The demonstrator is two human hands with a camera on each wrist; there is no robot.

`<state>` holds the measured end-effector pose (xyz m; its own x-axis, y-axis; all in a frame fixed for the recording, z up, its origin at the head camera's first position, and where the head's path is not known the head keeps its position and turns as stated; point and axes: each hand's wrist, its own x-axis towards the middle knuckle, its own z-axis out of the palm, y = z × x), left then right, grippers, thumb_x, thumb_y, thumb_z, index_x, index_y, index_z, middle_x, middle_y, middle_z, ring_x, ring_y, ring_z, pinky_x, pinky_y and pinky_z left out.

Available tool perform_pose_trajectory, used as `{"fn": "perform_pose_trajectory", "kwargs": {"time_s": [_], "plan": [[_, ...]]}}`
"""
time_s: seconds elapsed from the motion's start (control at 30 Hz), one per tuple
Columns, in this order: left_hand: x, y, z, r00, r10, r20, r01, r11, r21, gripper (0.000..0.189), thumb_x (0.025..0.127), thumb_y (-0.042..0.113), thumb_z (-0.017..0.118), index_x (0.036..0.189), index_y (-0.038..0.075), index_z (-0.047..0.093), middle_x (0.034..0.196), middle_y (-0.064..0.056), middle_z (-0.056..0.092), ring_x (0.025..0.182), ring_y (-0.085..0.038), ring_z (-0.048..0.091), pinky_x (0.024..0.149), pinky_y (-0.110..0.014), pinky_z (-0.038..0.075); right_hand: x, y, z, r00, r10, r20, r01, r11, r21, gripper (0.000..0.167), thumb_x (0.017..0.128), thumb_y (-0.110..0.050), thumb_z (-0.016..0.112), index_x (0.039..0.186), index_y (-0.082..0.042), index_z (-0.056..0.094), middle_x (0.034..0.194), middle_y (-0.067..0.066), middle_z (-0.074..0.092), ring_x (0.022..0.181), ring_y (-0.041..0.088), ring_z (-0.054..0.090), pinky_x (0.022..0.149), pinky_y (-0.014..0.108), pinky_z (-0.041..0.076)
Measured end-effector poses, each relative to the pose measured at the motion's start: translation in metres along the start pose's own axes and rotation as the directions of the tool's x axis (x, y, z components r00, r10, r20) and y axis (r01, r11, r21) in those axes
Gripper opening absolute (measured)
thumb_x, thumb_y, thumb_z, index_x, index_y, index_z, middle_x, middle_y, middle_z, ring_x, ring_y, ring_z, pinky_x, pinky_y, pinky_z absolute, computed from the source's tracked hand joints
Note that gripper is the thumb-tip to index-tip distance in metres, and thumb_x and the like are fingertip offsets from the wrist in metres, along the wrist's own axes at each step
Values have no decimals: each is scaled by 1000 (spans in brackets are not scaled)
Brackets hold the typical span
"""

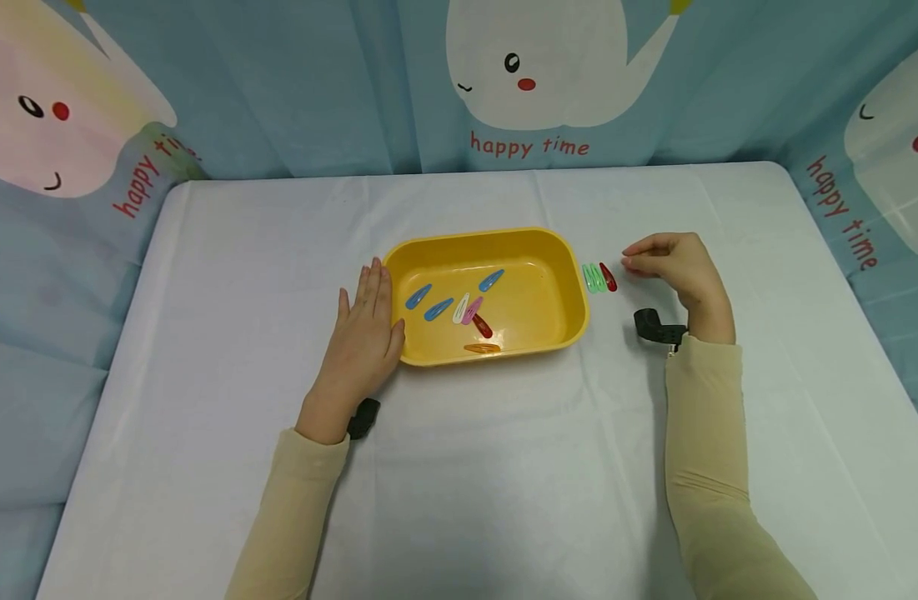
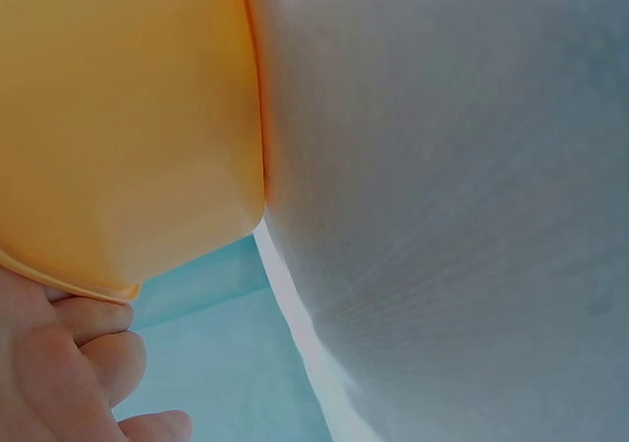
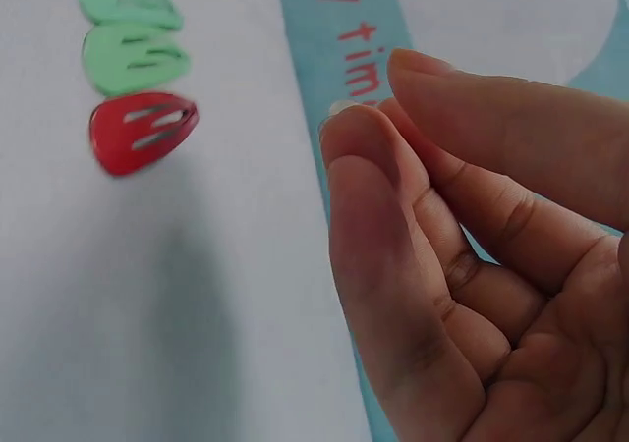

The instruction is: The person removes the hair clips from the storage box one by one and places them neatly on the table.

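My left hand (image 1: 363,343) lies with straight fingers along the left rim of a yellow tray (image 1: 571,325), its thumb at the near corner. In the left wrist view, fingertips (image 2: 116,363) show beside the rim. Inside the tray lie snap hair clips: blue ones (image 1: 438,309), a white one (image 1: 461,308), a pink one (image 1: 471,311), a red one (image 1: 483,326) and an orange one (image 1: 482,348). To the right of the tray, green hair clips (image 3: 136,59) and a red hair clip (image 3: 142,133) form a row. My right hand (image 1: 678,265) hovers beside that row, fingers loosely bent, nothing visible between them.
A white cloth (image 1: 489,483) covers the table. Behind and at the sides hangs a blue curtain (image 1: 338,92) printed with whales and lettering. A black wrist camera (image 1: 657,327) sits on the right wrist, another (image 1: 364,418) on the left.
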<state>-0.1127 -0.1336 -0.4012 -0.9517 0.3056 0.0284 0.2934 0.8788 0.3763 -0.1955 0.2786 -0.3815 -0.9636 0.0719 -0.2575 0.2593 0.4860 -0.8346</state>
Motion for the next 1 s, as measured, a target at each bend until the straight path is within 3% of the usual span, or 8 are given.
{"fn": "perform_pose_trajectory", "kwargs": {"time_s": [0.2, 0.43, 0.6, 1.0], "plan": [[0, 0, 0, 1000, 5, -2, -5, 1000, -4, 64, 100, 24, 34, 149, -5, 5, 157, -14, -4, 143, -24, -6, 112, -53, 1, -3, -6, 2, 999, -48, 13, 47, 998, 28, 25, 85, -12, 70, 102, 7, 66, 82, -5, 69, 72, 6, 66, 69, 16, 51], [0, 0, 0, 1000, 7, -1, -7, 1000, -7, 64, 100, 23, 35, 149, -5, 5, 157, -14, -4, 144, -25, -5, 112, -53, 0, -10, -18, 3, 993, -112, 22, 109, 990, 93, 15, 85, -7, 69, 96, 3, 70, 77, -8, 69, 71, 9, 66, 69, 19, 52], [0, 0, -1, 1000, 2, 2, -2, 1000, -6, 64, 100, 23, 35, 149, -5, 5, 157, -14, -4, 144, -25, -5, 112, -53, 1, -16, -30, 8, 988, -149, 28, 145, 983, 116, 19, 85, -6, 69, 98, 9, 68, 77, -7, 69, 72, 11, 67, 68, 20, 53], [0, 0, -1, 1000, 6, -9, -6, 1000, -12, 64, 99, 21, 37, 149, -6, 7, 157, -15, -2, 144, -25, -4, 112, -53, 1, -28, -47, 19, 984, -167, 65, 158, 980, 120, 21, 83, -9, 72, 95, 7, 69, 82, 2, 70, 75, 16, 67, 72, 22, 53]]}}
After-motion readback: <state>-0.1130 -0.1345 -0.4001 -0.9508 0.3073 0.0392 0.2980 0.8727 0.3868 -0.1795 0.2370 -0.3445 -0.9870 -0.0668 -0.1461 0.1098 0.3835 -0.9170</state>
